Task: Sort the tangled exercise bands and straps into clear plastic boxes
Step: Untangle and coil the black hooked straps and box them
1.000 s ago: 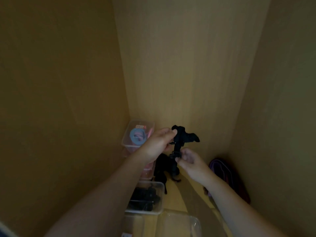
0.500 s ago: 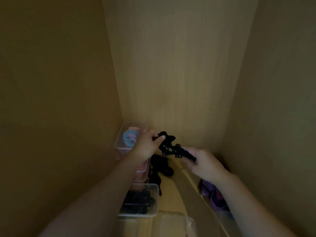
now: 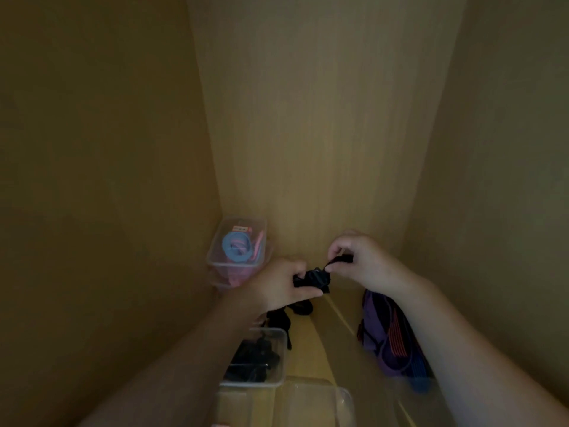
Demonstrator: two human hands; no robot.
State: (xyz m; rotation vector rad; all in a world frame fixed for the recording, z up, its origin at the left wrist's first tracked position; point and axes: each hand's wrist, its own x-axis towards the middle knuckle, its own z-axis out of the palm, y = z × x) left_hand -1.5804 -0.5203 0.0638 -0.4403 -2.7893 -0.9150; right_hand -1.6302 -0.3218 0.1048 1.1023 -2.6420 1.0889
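Observation:
Inside a dim wooden cupboard, both hands work on a black strap (image 3: 314, 279) held above the shelf floor. My left hand (image 3: 283, 286) grips its bunched lower part, and my right hand (image 3: 358, 261) pinches its upper end between thumb and fingers. More black strap (image 3: 300, 309) hangs or lies below, partly hidden by my left hand. A clear box (image 3: 238, 246) in the back left corner holds blue and pink bands. A nearer clear box (image 3: 277, 375) holds black straps.
A purple band bundle with orange and blue stripes (image 3: 389, 340) lies on the right of the shelf floor. An empty-looking clear box (image 3: 314, 402) sits at the near edge. Wooden walls (image 3: 323, 134) close in on the left, back and right.
The strap, stretched out between the hands before, is now bunched close together. My right hand has risen above the left, and my left hand has moved in toward the centre.

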